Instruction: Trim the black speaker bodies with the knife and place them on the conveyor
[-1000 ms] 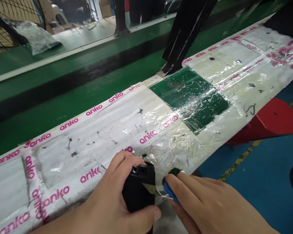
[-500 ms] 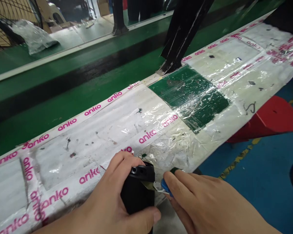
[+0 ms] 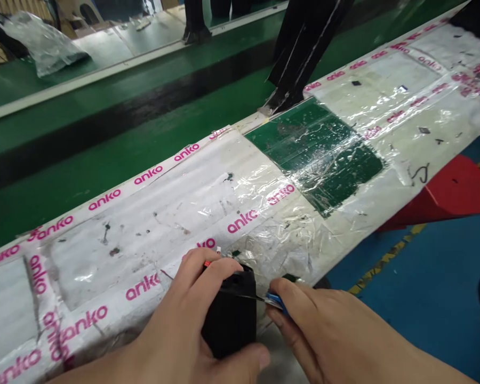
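A black box-shaped plastic part (image 3: 232,322) stands in my left hand (image 3: 200,314), whose fingers wrap over its top and whose thumb lies along its near side. Closed around a blue-handled utility knife (image 3: 274,301) is my right hand (image 3: 308,325). The thin blade reaches left to the part's upper right edge and seems to touch it, just below the rim. Something small and red shows by my left fingertips; I cannot make out what it is. My palms hide much of the part and most of the knife handle.
Beneath my hands runs a bench edge covered in white sheet and pink-printed tape (image 3: 144,288), with a green patch (image 3: 324,154) and small dark scraps. A green conveyor (image 3: 144,122) lies beyond, with a black post (image 3: 300,48). A red object (image 3: 460,189) stands at right.
The knife blade has turned from its broad face to nearly edge-on, lying along the part just under its rim. The black part has tilted slightly in my left hand. My view has shifted a little.
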Available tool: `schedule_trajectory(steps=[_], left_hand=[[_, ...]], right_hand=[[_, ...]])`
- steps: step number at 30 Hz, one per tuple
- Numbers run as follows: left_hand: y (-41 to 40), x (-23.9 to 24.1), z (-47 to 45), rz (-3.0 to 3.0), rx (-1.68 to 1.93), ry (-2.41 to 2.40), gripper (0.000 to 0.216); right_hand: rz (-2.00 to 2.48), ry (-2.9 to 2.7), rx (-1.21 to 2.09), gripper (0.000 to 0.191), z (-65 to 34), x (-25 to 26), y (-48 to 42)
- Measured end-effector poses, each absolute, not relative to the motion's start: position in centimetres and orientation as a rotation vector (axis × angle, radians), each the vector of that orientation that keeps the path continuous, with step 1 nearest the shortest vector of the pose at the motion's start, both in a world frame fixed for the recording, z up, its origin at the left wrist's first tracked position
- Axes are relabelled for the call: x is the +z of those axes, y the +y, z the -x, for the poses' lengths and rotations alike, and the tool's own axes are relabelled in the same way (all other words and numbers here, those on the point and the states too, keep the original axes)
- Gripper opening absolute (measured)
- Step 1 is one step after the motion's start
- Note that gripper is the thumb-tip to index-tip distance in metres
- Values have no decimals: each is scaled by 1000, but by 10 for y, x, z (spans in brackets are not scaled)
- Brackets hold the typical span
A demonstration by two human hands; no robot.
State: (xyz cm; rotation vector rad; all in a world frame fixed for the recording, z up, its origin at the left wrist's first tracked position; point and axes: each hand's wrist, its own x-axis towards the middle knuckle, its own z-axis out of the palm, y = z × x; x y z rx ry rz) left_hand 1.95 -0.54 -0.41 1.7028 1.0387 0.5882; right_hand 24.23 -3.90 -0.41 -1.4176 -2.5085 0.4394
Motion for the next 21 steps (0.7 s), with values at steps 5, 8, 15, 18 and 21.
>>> schedule_trajectory(steps=[5,8,15,18,21], left_hand=[[-7,-3,-21,-1706,619,1065,64],[-6,-2,-23,-1695,579,1101,57],[-4,7,-27,-1681,505,1131,50],[-5,9,-28,-1689,474,1155,47],[-5,8,-27,-1735,481,1165,46]], right_hand=[[1480,-2536,11,30,-240,-13,-46],[1460,-2577,-120,38,-240,-11,-46],[1498,-2635,61,52,-244,0,-44],[1499,-2658,277,42,-244,4,-42],[1497,-2695,433,34,-243,7,-36]])
